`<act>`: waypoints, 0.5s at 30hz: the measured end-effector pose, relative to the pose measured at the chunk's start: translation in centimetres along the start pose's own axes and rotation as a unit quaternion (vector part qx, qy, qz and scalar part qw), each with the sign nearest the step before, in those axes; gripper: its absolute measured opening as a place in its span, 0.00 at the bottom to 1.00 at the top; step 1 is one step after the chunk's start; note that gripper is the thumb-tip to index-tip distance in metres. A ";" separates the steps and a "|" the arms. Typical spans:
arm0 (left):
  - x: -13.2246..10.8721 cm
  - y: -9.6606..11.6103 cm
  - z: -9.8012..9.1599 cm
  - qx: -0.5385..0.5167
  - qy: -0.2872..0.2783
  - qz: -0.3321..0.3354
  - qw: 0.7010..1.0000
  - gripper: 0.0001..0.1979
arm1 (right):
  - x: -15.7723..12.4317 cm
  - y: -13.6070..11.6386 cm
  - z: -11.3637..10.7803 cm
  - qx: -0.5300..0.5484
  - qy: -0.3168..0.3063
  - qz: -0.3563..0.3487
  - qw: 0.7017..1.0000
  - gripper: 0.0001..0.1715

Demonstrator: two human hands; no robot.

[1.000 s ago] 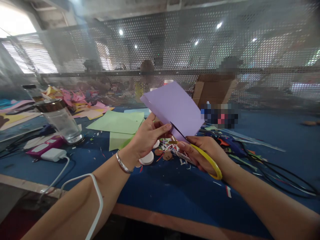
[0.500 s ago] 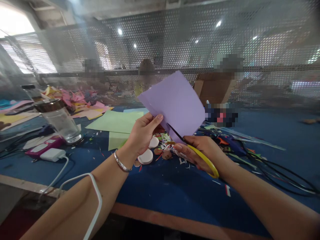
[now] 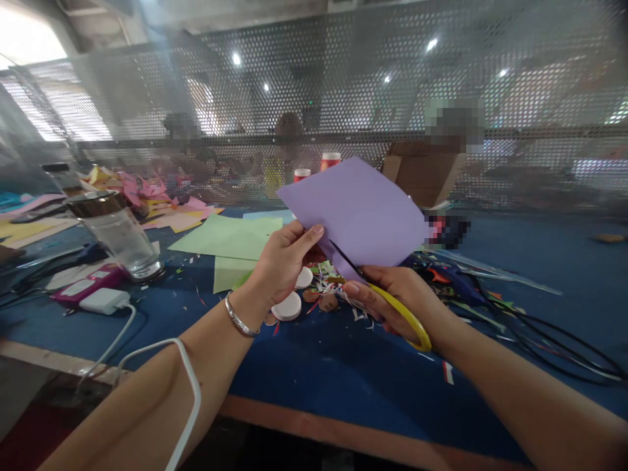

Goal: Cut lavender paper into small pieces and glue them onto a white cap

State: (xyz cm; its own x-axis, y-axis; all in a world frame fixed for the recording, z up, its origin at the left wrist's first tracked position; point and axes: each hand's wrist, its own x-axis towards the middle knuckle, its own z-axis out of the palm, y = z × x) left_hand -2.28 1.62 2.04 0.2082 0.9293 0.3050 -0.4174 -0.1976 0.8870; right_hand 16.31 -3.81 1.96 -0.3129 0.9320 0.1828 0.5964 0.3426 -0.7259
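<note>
Head view looks down on a blue table point(image 3: 318, 373) strewn with craft litter. The left hand point(image 3: 282, 265), a bracelet point(image 3: 240, 319) on its wrist, pinches the lower left edge of a sheet of purple paper point(image 3: 360, 212) between thumb and fingers and holds it up off the table, tilted toward the camera. The right hand point(image 3: 400, 297) is closed through the yellow loops of a pair of scissors point(image 3: 405, 317), whose dark blades stand parted with the sheet's bottom edge between them, just beside the left thumb. The sheet looks thin, light and floppy, likely to sag or buckle away from the blades unless it is gripped close to the cut line, as it is now; a firm pinch would crease it easily. Under the hands lie paper scraps point(image 3: 328, 284) and white discs point(image 3: 287, 306). Green paper point(image 3: 228, 239) lies behind them, a glass jar point(image 3: 120, 239) stands to the left, and a white cable point(image 3: 189, 386) crosses the left forearm.
</note>
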 end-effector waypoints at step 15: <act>-0.5 0.7 0.4 -0.004 -0.008 -0.031 0.999 0.05 | -0.3 -0.3 0.7 0.053 0.022 0.075 0.996 0.29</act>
State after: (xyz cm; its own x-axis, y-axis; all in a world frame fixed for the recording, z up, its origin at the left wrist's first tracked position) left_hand -2.32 0.84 2.68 0.2482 0.9344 0.2553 -0.4107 -0.1372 0.9014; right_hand 15.75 -4.31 1.69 -0.1922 0.9768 0.0940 0.5522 0.1869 -0.8125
